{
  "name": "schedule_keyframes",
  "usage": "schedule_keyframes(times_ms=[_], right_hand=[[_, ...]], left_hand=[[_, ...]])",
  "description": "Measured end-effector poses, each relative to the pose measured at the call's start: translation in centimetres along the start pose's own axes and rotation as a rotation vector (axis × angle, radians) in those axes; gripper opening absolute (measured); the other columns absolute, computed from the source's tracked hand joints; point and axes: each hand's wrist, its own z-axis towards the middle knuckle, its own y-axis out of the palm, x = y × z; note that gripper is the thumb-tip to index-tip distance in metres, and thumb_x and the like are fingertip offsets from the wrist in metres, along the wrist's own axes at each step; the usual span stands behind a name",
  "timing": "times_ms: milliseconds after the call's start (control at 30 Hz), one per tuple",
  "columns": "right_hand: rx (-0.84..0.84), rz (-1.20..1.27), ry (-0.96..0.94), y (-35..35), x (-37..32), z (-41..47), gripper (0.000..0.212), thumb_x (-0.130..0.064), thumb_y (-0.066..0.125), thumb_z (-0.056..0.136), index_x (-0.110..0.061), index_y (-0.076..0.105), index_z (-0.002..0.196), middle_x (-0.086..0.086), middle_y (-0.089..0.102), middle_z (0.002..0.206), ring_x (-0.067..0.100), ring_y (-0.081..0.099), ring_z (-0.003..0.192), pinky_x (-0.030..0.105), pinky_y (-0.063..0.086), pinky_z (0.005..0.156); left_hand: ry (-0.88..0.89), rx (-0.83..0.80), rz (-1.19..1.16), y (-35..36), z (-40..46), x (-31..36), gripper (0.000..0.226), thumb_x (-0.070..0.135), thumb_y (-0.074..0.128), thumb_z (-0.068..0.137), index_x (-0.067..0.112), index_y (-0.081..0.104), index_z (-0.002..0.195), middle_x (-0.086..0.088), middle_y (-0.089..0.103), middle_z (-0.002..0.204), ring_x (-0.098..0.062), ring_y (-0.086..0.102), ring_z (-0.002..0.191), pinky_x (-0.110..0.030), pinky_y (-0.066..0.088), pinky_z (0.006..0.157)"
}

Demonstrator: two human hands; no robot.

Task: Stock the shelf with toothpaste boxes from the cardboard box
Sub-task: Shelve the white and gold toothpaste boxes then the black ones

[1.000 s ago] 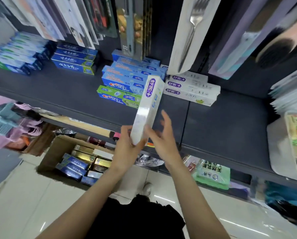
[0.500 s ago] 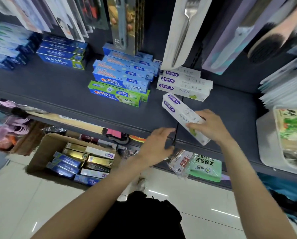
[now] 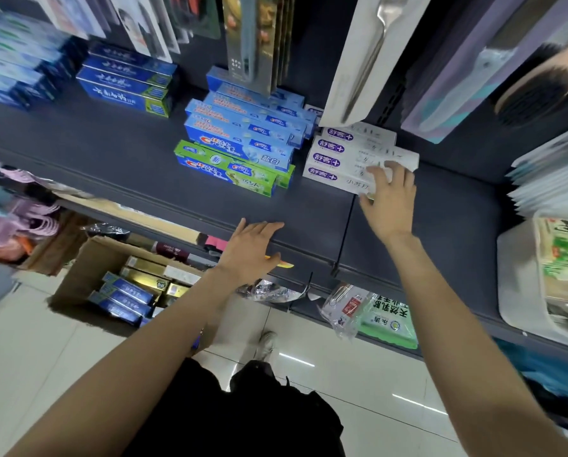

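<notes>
We find the right hand (image 3: 388,199) resting spread-fingered on the front white rectangular toothpaste box (image 3: 335,178) on the matte dark shelf (image 3: 144,166); left hand (image 3: 248,247) flat, empty, at its edge.

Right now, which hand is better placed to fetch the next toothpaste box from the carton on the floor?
Probably the left hand. It is open and empty at the shelf edge, above the cardboard box. The right hand rests on the white toothpaste box, farther away.
</notes>
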Motion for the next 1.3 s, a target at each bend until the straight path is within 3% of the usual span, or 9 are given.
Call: schedule_keyframes(times_ms=[100, 167, 233, 333, 467, 533, 667, 900, 1300], right_hand=[[0.022, 0.169, -0.169, -0.4, -4.1, -5.2, 0.028, -0.027, 0.059, 0.089, -0.012, 0.063, 0.113, 0.012, 0.058, 0.119, 0.033, 0.051, 0.11, 0.043, 0.043, 0.094], [-0.158, 0.278, -0.239, -0.6, -7.1, -8.8, 0.023, -0.032, 0.056, 0.091, -0.018, 0.066, 0.105, 0.003, 0.065, 0.105, 0.025, 0.061, 0.097, 0.037, 0.05, 0.082], [-0.38, 0.307, -0.29, -0.3, -10.2, -11.7, 0.019, -0.034, 0.054, 0.092, -0.024, 0.065, 0.104, -0.005, 0.068, 0.097, 0.019, 0.065, 0.088, 0.036, 0.054, 0.073], [-0.577, 0.257, -0.377, 1.2, -14.8, -14.6, 0.021, -0.029, 0.053, 0.093, -0.026, 0.062, 0.112, -0.008, 0.066, 0.108, 0.018, 0.063, 0.098, 0.034, 0.051, 0.076], [-0.711, 0.24, -0.472, 5.7, -21.3, -17.3, 0.026, -0.023, 0.051, 0.094, -0.023, 0.063, 0.118, -0.004, 0.062, 0.12, 0.019, 0.053, 0.114, 0.029, 0.041, 0.089], [-0.79, 0.25, -0.426, 9.0, -24.6, -18.4, 0.026, -0.025, 0.05, 0.095, -0.025, 0.063, 0.117, -0.003, 0.062, 0.117, 0.019, 0.053, 0.112, 0.029, 0.04, 0.087], [-0.887, 0.243, -0.252, 16.6, -30.3, -20.7, 0.027, -0.027, 0.048, 0.094, -0.026, 0.061, 0.118, -0.004, 0.061, 0.117, 0.018, 0.054, 0.11, 0.03, 0.043, 0.085], [-0.976, 0.064, -0.075, 28.8, -35.3, -21.8, 0.036, -0.026, 0.049, 0.093, -0.025, 0.05, 0.129, -0.001, 0.054, 0.128, 0.02, 0.053, 0.116, 0.031, 0.044, 0.088], [-0.936, 0.09, -0.263, 49.3, -40.6, -20.4, 0.061, -0.036, 0.057, 0.091, -0.02, 0.031, 0.144, 0.008, 0.038, 0.141, 0.029, 0.036, 0.129, 0.041, 0.042, 0.099]], left_hand=[[-0.05, 0.263, -0.25, -0.5, -2.5, -1.9, 0.037, 0.02, 0.06, 0.085, 0.017, 0.06, 0.121, 0.005, 0.07, 0.105, -0.015, 0.063, 0.094, -0.036, 0.032, 0.11], [-0.124, 0.319, -0.306, -1.1, -5.4, -4.2, 0.034, 0.031, 0.051, 0.082, 0.02, 0.064, 0.111, 0.011, 0.07, 0.09, -0.011, 0.063, 0.082, -0.03, 0.052, 0.084], [-0.198, 0.332, -0.325, -1.3, -8.7, -7.1, 0.037, 0.038, 0.045, 0.081, 0.021, 0.065, 0.106, 0.01, 0.067, 0.083, -0.005, 0.059, 0.074, -0.016, 0.048, 0.066], [-0.334, 0.342, -0.337, -1.4, -13.9, -12.5, 0.016, 0.024, 0.057, 0.085, 0.017, 0.065, 0.097, 0.011, 0.059, 0.074, -0.001, 0.052, 0.068, -0.001, 0.036, 0.06], [-0.632, -0.029, -0.243, -0.3, -19.6, -21.6, 0.022, 0.017, 0.062, 0.086, 0.017, 0.064, 0.108, 0.0, 0.068, 0.094, -0.019, 0.064, 0.089, -0.021, 0.045, 0.072], [-0.659, -0.146, -0.207, -0.1, -21.6, -26.0, 0.027, 0.021, 0.061, 0.087, 0.017, 0.064, 0.113, 0.0, 0.069, 0.105, -0.021, 0.064, 0.1, -0.027, 0.045, 0.082], [-0.525, -0.165, -0.27, 0.0, -22.7, -33.0, 0.026, 0.015, 0.06, 0.087, 0.019, 0.064, 0.113, 0.007, 0.07, 0.099, -0.008, 0.065, 0.092, -0.021, 0.045, 0.081], [-0.487, -0.389, 0.014, 3.1, -19.1, -44.1, 0.036, 0.021, 0.053, 0.086, 0.021, 0.057, 0.122, 0.002, 0.062, 0.119, -0.021, 0.055, 0.113, -0.032, 0.047, 0.091], [-0.232, -0.613, 0.377, 17.3, -12.1, -56.3, 0.08, 0.031, 0.064, 0.086, 0.024, 0.014, 0.149, -0.006, 0.018, 0.155, -0.026, 0.015, 0.143, -0.04, 0.02, 0.114]])
